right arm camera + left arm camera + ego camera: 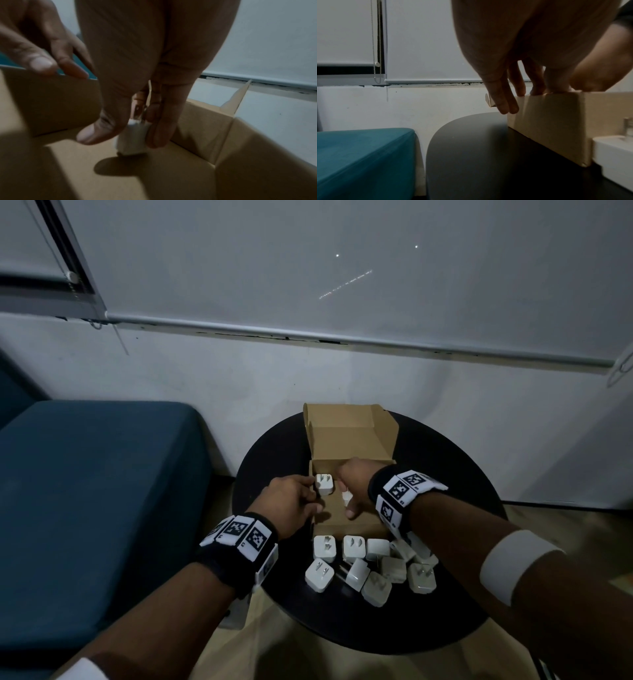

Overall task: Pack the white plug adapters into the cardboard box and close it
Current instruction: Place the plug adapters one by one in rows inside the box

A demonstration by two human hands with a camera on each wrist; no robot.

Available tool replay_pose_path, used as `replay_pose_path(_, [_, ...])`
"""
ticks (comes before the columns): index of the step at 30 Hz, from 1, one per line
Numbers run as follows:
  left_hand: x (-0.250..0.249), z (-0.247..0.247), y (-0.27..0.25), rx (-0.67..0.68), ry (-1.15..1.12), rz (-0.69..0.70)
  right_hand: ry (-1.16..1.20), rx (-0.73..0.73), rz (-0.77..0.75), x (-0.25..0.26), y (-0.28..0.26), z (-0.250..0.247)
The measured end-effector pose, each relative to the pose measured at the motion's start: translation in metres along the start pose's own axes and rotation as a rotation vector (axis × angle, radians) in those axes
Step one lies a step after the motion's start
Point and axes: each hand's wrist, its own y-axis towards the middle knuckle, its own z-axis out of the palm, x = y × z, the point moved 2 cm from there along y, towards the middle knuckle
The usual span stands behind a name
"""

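On the bench (274, 604), past the loose heap of plug adapters (371, 568), the left hand (291, 505) pinches one adapter (324, 483) at the cardboard box (349, 523) wall while the right hand (354, 486), fingers (159, 121) seemingly clamped on another adapter (132, 140), should seat it flat in a corner.

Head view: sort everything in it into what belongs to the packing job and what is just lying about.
Job:
cardboard box, lid open
adapter in left hand
adapter in right hand, low inside the box
loose adapters in front of the box
left hand
right hand

Lying about:
black round table
blue seat
window blind
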Motion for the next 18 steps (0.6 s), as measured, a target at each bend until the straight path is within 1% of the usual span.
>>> replay_pose_path(5, [0.001, 0.000, -0.001, -0.001, -0.004, 0.021, -0.008, 0.025, -0.004, 0.001, -0.001, -0.004])
replay_pose_path(10, [0.000, 0.000, -0.002, 0.003, -0.004, 0.019, 0.130, -0.141, 0.050, -0.015, -0.009, -0.013])
replay_pose_path(11, [0.000, 0.000, -0.001, 0.005, -0.004, 0.019, 0.139, -0.132, 0.061, -0.018, -0.010, -0.013])
replay_pose_path(15, [0.001, 0.000, -0.001, 0.008, -0.009, 0.009, 0.071, 0.024, 0.014, -0.019, -0.019, -0.003])
replay_pose_path(18, [-0.001, -0.001, -0.001, 0.019, -0.006, 0.002, -0.016, 0.017, -0.008, -0.020, -0.018, 0.005])
